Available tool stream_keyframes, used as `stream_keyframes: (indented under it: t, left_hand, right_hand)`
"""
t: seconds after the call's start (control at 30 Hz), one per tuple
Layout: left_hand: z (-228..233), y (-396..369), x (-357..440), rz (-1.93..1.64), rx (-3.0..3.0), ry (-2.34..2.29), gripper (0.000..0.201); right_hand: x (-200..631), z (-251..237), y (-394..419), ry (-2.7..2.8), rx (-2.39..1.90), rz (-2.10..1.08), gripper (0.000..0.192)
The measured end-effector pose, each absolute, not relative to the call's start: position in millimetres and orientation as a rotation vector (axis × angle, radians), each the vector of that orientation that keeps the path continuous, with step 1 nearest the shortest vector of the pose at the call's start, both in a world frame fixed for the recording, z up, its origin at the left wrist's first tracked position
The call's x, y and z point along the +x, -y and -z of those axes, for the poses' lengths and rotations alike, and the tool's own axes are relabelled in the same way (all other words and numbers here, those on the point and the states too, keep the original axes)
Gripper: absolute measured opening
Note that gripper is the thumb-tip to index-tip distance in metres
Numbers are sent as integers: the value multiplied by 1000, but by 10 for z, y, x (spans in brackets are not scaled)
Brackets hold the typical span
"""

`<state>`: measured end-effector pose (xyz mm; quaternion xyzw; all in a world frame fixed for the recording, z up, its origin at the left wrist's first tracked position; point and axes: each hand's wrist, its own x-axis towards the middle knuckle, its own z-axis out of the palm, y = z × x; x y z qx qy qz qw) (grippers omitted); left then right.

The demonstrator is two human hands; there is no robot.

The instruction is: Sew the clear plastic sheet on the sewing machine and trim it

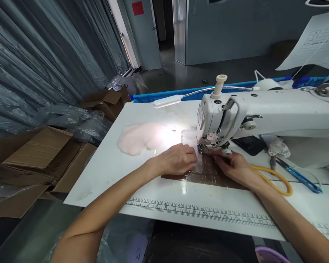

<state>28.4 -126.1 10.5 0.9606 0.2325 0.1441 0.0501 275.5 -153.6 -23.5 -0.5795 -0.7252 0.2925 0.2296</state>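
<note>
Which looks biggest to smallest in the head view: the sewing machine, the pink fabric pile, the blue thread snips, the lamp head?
1. Sewing machine, by far.
2. Pink fabric pile.
3 and 4. Blue thread snips and lamp head look about alike in length; the snips lie nearer the camera, so I won't rank them.

The near left of the table [106, 171] lies open; the sewing machine [263, 113] blocks the far right, scissors [298, 175] lying beneath it.

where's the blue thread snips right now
In the head view the blue thread snips lie on the white table at the right, beside the yellow loop, just past the right hand and in front of the sewing machine.
</note>
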Motion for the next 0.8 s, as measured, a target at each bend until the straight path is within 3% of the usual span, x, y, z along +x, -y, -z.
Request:
stream_keyframes:
  t: [0.3,0.8]
  left_hand:
    - [196,1345,279,-765,2699,-574,14]
    - [272,1377,308,-734,2817,-575,14]
  right_hand:
    - [2775,444,1510,2364,-1283,-510,39]
    - [2738,481,1555,2446,-1170,-283,40]
